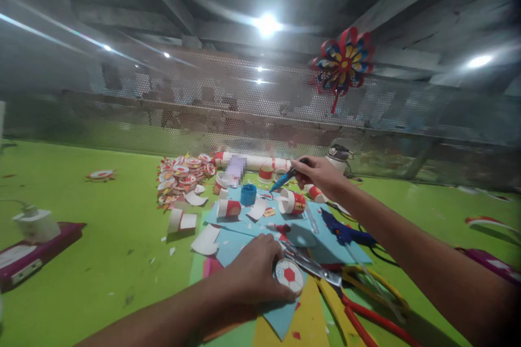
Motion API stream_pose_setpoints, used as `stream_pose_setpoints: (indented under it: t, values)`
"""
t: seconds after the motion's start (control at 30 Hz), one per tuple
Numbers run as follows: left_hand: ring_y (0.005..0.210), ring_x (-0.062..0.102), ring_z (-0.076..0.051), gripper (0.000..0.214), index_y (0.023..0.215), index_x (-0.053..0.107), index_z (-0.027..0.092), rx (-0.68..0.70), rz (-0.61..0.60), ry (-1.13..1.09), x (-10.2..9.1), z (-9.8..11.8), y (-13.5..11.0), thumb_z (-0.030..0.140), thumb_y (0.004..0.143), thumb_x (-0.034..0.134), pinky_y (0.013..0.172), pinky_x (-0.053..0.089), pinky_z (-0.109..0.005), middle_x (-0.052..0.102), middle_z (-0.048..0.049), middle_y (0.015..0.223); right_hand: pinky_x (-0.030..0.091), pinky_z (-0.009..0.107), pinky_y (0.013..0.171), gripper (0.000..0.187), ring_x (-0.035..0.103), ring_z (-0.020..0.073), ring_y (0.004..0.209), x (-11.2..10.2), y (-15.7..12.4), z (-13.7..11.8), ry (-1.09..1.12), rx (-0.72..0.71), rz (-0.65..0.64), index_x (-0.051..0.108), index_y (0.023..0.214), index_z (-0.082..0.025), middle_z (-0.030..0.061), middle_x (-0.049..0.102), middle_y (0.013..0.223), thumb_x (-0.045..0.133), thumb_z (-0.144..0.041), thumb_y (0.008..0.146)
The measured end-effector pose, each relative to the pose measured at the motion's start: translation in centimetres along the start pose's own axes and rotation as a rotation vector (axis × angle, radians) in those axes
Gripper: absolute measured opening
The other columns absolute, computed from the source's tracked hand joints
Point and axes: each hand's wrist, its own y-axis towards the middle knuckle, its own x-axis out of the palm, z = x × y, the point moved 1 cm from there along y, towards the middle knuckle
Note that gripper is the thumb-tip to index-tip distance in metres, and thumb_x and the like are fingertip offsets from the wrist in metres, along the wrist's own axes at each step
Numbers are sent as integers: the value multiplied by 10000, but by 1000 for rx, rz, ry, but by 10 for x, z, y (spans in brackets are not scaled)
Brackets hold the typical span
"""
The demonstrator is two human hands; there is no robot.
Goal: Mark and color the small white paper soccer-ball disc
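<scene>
My left hand (260, 268) is closed on a white paper disc (289, 275) with a red hexagon, thin lines and blue dots on one side. It is held low over the sheets of coloured paper. Farther back, my right hand (315, 171) grips a blue marker (284, 179), its tip pointing down to the left near a blue jar (248, 194). Steel scissors (311, 265) with red handles lie just right of the disc. A paper cup (291, 202) with red and yellow print lies on its side below the marker.
On the left is a pile of decorated paper discs (183, 176). More cut cups (228, 208) and scraps lie on light blue sheets (334, 249). A blue glue gun (344, 230) sits at right; a purple power strip (38, 255) is at far left. A paper pinwheel flower (345, 64) stands behind.
</scene>
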Motion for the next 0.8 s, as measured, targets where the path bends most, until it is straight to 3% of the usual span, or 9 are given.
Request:
stream_pose_setpoints:
  t: [0.1, 0.27, 0.57, 0.67, 0.8]
  values:
    - [888, 523, -223, 430, 852, 561, 189, 31, -5, 31, -1, 2, 0, 470, 619, 789, 756, 429, -313, 580, -42, 966, 429, 219, 436, 421, 496, 76, 460, -12, -44, 2, 174, 3, 90, 571, 724, -164, -46, 534, 547, 770, -534, 708]
    - [838, 515, -204, 418, 860, 552, 188, 20, -15, 19, -1, 2, 1, 469, 648, 776, 720, 408, -303, 572, -39, 947, 413, 219, 401, 410, 426, 66, 438, -19, -95, 16, 358, 103, 165, 525, 690, -178, -65, 471, 522, 803, -479, 687]
    - [805, 481, -190, 383, 850, 535, 182, 12, -50, 27, -3, 3, 3, 421, 672, 776, 685, 384, -297, 539, -34, 918, 412, 218, 413, 376, 409, 61, 437, -5, -107, 48, 457, 141, 197, 537, 681, -175, -79, 440, 522, 849, -384, 663]
    - [789, 473, -182, 385, 870, 536, 186, 5, -62, 19, -2, 2, 3, 447, 699, 761, 671, 370, -290, 532, -26, 912, 410, 220, 423, 296, 408, 63, 429, -1, -113, 57, 408, 80, 243, 559, 709, -187, -83, 444, 518, 794, -362, 748]
    - [775, 459, -175, 383, 845, 526, 188, 22, -53, 30, 0, 0, 3, 469, 707, 746, 660, 353, -286, 526, -16, 898, 384, 224, 427, 211, 441, 75, 428, 3, -130, 54, 38, -98, 299, 577, 719, -200, -76, 453, 495, 669, -316, 868]
